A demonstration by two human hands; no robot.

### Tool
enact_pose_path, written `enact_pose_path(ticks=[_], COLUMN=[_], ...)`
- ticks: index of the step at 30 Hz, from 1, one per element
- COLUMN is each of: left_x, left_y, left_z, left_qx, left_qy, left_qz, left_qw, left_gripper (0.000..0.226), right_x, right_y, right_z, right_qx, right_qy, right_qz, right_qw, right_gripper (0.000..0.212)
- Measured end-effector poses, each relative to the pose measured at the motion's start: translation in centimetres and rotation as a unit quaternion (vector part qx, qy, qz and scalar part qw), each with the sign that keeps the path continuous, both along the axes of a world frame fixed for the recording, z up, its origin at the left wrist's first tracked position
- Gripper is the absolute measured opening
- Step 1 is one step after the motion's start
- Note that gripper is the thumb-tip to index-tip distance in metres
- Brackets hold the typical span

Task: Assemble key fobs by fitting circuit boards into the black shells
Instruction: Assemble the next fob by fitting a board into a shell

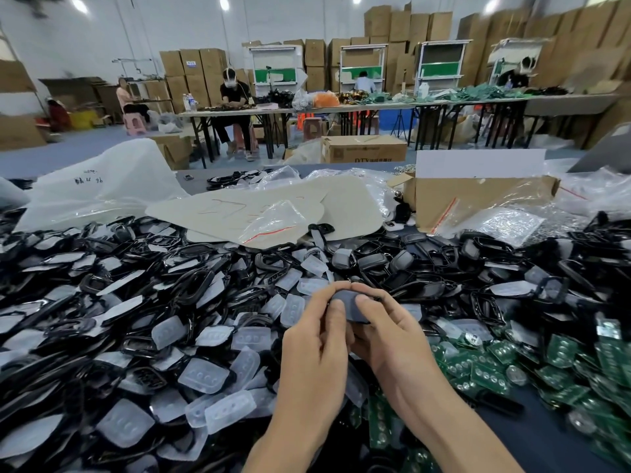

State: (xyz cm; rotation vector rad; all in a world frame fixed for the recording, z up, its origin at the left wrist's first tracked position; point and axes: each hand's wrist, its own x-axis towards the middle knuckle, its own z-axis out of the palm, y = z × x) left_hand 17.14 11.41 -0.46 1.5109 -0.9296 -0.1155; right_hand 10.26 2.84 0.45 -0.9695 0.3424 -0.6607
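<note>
Gripped between both hands, just above the heap at centre: one dark key-fob shell (353,306). Pinched from the left by the left hand (316,339), thumb laid on the top face, fingers curled over the far edge. Clasped from the right by the right hand (387,332), fingers wrapped round the far end, fingertips of the two hands nearly meeting. Cannot tell whether a board sits inside. Spread beneath and away to the left, a deep pile of black shells (191,288) mixed with translucent button pads (201,375). Heaped at the right, loose on the dark table (536,438), green circuit boards (491,370). Further back on the right, an open cardboard box (478,203), contents hidden. Just in front of it, clear plastic bags (508,227). At the far left, a white bag (102,189), contents unseen.
</note>
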Motion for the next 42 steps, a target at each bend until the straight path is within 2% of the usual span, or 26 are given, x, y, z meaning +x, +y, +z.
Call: enact_pose_path(ticks=[4,8,11,15,19,23,28,30,34,38,40,42], left_x=[-0.2,-0.3,-0.3,-0.1,0.2,0.3,0.1,0.1,-0.3,-0.7,-0.7,-0.6], left_y=[0.1,0.2,0.4,0.7,1.0,1.1,1.1,1.0,0.8,0.5,0.5,0.5], left_z=[0.0,0.3,0.3,0.3,0.6,0.7,0.8,0.7,0.3,0.0,-0.1,-0.2], left_qx=[-0.008,-0.022,-0.017,-0.001,0.012,0.052,0.109,0.115,0.102,0.095,0.071,0.038], left_qy=[-0.022,-0.013,-0.031,-0.084,-0.137,-0.189,-0.346,-0.366,-0.377,-0.372,-0.327,-0.234], left_qz=[0.003,-0.015,-0.032,-0.018,-0.001,0.017,0.042,0.033,-0.024,-0.051,-0.041,-0.017], left_qw=[1.0,1.0,0.999,0.996,0.991,0.98,0.931,0.923,0.92,0.922,0.942,0.971], left_gripper=[0.017,0.005,0.008,0.012,0.018,0.027,0.031,0.03,0.026,0.027,0.03,0.028], right_x=[0.0,-0.1,-0.3,-0.6,-0.9,-0.9,-1.3,-1.4,-1.6,-1.8,-1.8,-1.8], right_y=[0.0,-0.2,-0.4,-0.7,-0.6,-0.8,-1.0,-1.0,-1.1,-1.3,-1.4,-1.5], right_z=[0.1,-0.1,-0.2,0.0,0.2,0.2,0.6,0.6,0.7,0.6,0.5,0.5], right_qx=[0.018,0.027,0.026,0.01,-0.016,0.025,0.086,0.089,0.101,0.091,0.068,0.048], right_qy=[-0.012,-0.003,0.006,-0.002,0.011,0.01,-0.027,-0.03,-0.043,-0.038,-0.03,-0.027], right_qz=[0.015,0.023,0.027,0.06,0.082,0.03,0.004,-0.002,-0.024,-0.023,-0.017,-0.014], right_qw=[1.0,0.999,0.999,0.998,0.996,0.999,0.996,0.996,0.994,0.995,0.997,0.998], right_gripper=[0.01,0.017,0.019,0.002,0.007,0.005,0.017,0.018,0.021,0.036,0.039,0.04])
